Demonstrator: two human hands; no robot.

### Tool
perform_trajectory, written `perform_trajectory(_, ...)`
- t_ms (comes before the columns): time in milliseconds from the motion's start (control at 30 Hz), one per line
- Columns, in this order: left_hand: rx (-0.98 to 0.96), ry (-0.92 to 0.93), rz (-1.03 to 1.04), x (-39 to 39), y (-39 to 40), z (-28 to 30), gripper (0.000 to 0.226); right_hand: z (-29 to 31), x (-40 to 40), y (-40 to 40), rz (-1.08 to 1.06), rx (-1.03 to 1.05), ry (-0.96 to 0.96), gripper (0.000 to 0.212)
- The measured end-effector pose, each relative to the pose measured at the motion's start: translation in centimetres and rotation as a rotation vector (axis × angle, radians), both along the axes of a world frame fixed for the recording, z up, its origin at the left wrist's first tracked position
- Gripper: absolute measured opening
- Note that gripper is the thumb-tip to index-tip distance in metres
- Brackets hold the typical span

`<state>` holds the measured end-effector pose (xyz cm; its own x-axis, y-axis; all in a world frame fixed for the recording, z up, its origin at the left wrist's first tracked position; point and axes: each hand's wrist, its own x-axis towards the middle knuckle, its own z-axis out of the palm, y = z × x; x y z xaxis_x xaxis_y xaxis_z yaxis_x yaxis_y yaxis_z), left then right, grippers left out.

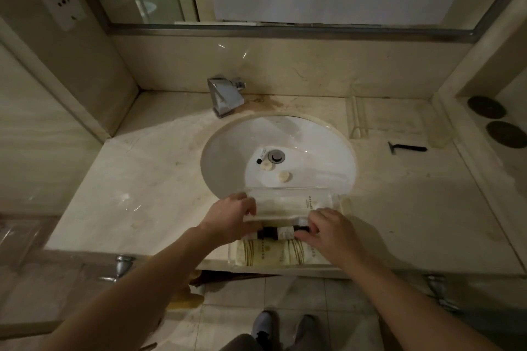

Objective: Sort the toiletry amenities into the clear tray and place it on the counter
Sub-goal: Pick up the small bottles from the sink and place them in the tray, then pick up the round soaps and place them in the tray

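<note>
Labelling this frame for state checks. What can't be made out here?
Head view, the only one:
- Small bottles in the clear tray: both ends hidden under the left hand and right hand; count unclear.
- Packet print: too small to read.
- Tube by the sink drain: label too small.
- Razor head: too dark for detail.

A dim, yellowish scene is shown, lit from above. The brightest patch is seen in the white sink basin (pixel 299 134) at centre. Corners are darkened, straight edges are bent by wide-angle distortion, and fine detail is softened by grain throughout.
</note>
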<state>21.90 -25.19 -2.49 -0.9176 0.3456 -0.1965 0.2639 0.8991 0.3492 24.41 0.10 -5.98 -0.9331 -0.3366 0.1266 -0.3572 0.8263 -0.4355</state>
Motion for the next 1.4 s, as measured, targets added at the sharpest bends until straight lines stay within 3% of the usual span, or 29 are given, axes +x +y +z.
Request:
perform_trajectory(300,0.111,-0.029,0.25,-7.6,0.1,0.2,0.017,1.4,-7.1,-1.8,-0.26,-0.139,-0.156,0.014)
perform_trajectory(533,0.171,-0.145,0.466,-13.5,1.4,-3.2,0.023,-1.2,-14.9,-1.9,-0.292,-0.079,-0.423,0.014)
perform_trajectory(800,0.089,-0.325,0.48,-19.4,1.5,-10.7,0.04,-7.2,-21.0,-3.5,-0.128,0.133,-0.684,0.03)
perform_trajectory(967,0.082,-0.315,0.413,-21.0,1.9,-14.2,0.048,-10.4,-23.4,-4.9,0.134,0.37,-0.666,0.054)
perform_trajectory(1100,0.076,-0.297,0.314,-22.3,3.2,-15.5,0.056,-11.6,-24.5,-5.6,0.228,0.458,-0.617,0.048)
perform_trajectory(1300,-0.149,-0.214,0.134,-23.0,5.4,-16.9,0.041,-12.7,-24.9,-5.6,0.149,0.265,-0.64,0.035)
perform_trajectory(1400,-0.231,-0.155,0.129,-22.6,5.6,-17.1,0.036,-11.8,-25.4,-4.9,-0.054,-0.159,-0.874,0.034)
